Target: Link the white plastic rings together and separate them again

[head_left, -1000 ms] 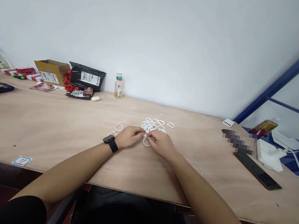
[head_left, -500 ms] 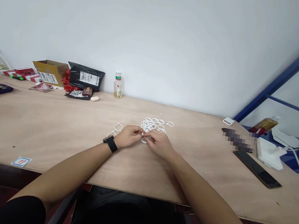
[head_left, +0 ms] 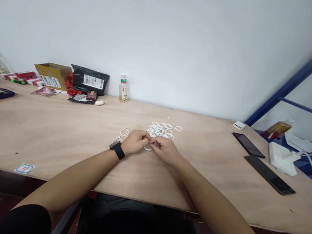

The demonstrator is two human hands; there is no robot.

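Observation:
Both hands meet over the near edge of a pile of white rings (head_left: 160, 129) on the wooden table. My left hand (head_left: 136, 141), with a black watch at the wrist, is closed in a pinch on a white ring (head_left: 147, 148) that hangs just below the fingertips. The fingers of my right hand (head_left: 165, 149) are pinched at the same ring, almost touching the left fingertips. Two more rings (head_left: 124, 131) lie beside my left hand. One ring (head_left: 178, 128) sits apart to the right of the pile.
At the back left stand a cardboard box (head_left: 51, 74), a black package (head_left: 90, 81) and a small bottle (head_left: 124, 89). Two phones (head_left: 268, 174) and a white power adapter (head_left: 282, 159) with a cable lie on the right. A numbered label (head_left: 24, 168) is near the front edge.
The ring between my hands has shifted slightly left, and my fingertips have moved a little. The view has shifted slightly.

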